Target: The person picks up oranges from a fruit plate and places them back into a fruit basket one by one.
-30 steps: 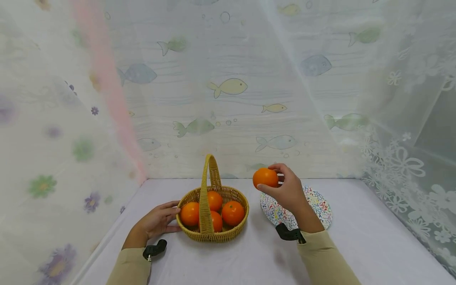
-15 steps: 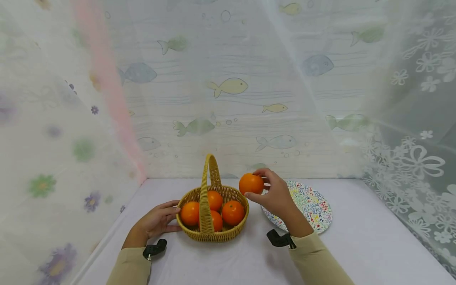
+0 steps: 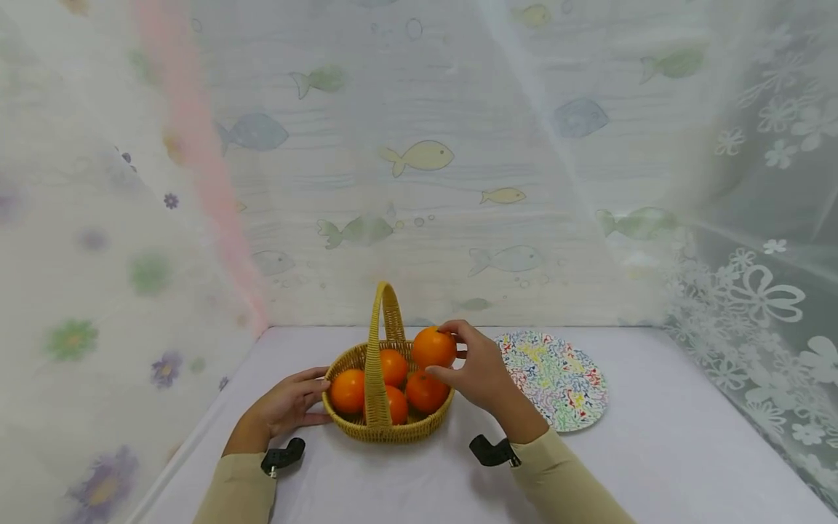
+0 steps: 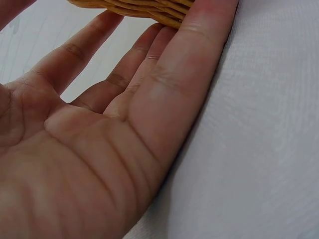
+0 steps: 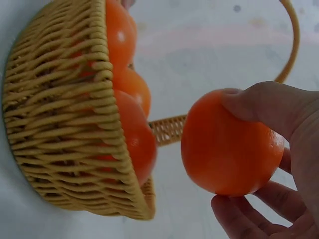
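My right hand [image 3: 481, 371] holds an orange [image 3: 433, 348] between thumb and fingers, over the right side of a yellow wicker basket [image 3: 393, 434]. In the right wrist view the held orange [image 5: 232, 144] is smooth and round, apart from the basket's rim. Several more oranges lie in the basket, one of them [image 3: 427, 393] just below the held one. My left hand [image 3: 284, 407] touches the basket's left side, fingertips at the rim and thumb lower down. In the left wrist view its fingers [image 4: 174, 79] extend nearly straight to the wicker [image 4: 149, 7].
A round plate [image 3: 556, 378] with a multicoloured squiggle pattern lies right of the basket on the white-covered table [image 3: 406, 487]. The basket's tall arched handle [image 3: 374, 349] rises over the oranges. Sheer curtains with fish [image 3: 425, 156] and flower patterns hang behind and beside the table.
My right hand has carried the orange left, from near the plate to over the basket, and slightly down. My left hand has stayed at the basket's side.
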{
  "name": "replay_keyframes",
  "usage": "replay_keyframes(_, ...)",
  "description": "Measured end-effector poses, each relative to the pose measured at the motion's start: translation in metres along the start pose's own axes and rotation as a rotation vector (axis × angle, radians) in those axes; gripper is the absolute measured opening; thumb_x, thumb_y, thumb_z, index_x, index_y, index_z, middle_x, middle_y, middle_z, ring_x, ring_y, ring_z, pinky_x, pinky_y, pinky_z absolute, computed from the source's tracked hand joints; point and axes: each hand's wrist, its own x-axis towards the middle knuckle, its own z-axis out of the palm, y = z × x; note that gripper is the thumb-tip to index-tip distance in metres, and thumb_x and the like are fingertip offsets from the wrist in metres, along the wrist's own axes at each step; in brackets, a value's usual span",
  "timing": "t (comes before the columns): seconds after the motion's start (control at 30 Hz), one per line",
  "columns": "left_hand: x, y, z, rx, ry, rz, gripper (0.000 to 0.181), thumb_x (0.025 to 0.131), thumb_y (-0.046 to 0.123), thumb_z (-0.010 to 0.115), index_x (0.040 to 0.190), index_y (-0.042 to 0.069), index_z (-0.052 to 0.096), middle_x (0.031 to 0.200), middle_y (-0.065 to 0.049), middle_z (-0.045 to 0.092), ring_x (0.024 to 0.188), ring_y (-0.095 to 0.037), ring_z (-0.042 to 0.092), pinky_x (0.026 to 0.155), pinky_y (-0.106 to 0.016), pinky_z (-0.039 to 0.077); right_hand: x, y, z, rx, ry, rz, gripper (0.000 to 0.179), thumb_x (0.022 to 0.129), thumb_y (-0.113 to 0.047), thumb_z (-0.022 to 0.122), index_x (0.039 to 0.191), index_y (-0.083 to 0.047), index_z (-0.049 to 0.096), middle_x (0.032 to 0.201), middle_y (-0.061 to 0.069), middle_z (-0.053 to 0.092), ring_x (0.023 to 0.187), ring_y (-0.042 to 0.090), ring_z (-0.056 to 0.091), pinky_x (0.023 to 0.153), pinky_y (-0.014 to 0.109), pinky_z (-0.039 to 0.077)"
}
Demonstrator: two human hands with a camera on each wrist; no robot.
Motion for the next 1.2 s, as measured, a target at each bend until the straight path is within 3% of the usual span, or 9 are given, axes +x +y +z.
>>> replay_keyframes(0.37,0.001,0.001,-0.001,-0.01,-0.008,0.001,0.065,0.104,0.025,0.062,0.16,0.009,0.034,0.157,-0.008,0.048,0.128,-0.016,0.059,0.101,-0.058,0.055,0.01,-0.009,0.026,-0.014,-0.121,-0.103,0.059,0.083,-0.019,0.089,0.131,-0.015,0.055,0.132,0.0,0.062,0.114,0.02,0.065,0.093,0.036,0.061)
replay_keyframes(1.2,-0.002,0.002,-0.001,0.017,-0.007,-0.002,0.067,0.103,0.028,0.063,0.16,0.01,0.035,0.159,-0.008,0.048,0.131,-0.018,0.059,0.1,-0.058,0.055,0.01,-0.014,0.051,-0.102,-0.221,-0.059,0.066,0.085,-0.026,0.087,0.138,-0.019,0.05,0.135,-0.002,0.058,0.115,0.016,0.06,0.1,0.037,0.058)
